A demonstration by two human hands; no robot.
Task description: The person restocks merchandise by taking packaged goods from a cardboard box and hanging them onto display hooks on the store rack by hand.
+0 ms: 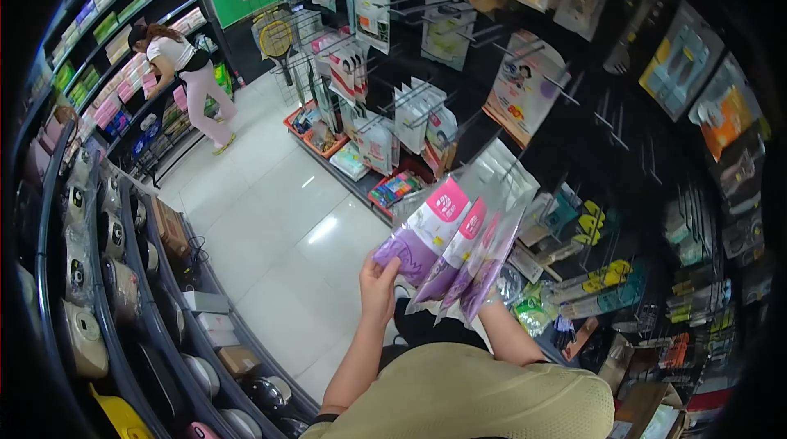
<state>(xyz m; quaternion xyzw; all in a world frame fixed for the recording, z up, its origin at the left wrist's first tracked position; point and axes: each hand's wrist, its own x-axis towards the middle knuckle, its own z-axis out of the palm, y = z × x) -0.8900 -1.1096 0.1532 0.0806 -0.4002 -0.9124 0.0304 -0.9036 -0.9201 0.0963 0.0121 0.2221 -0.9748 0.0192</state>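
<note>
Several flat purple packets [422,246] in clear plastic, with pink and white labels, are fanned out in front of my body. My left hand [379,287] grips the leftmost packet by its lower left edge, thumb on the front. Behind the packets on the right is my right hand [493,305]; its fingers are hidden, so its grip does not show. Clear bags [502,172] hang on the rack just beyond the packets.
Wire hooks with packaged kitchen goods [602,283] line the right side. Orange baskets [322,140] stand low by the rack. Shelves with boxed rice cookers [86,328] run along the left. Another person [184,70] bends at the far shelf. A tiled floor [287,259] lies between.
</note>
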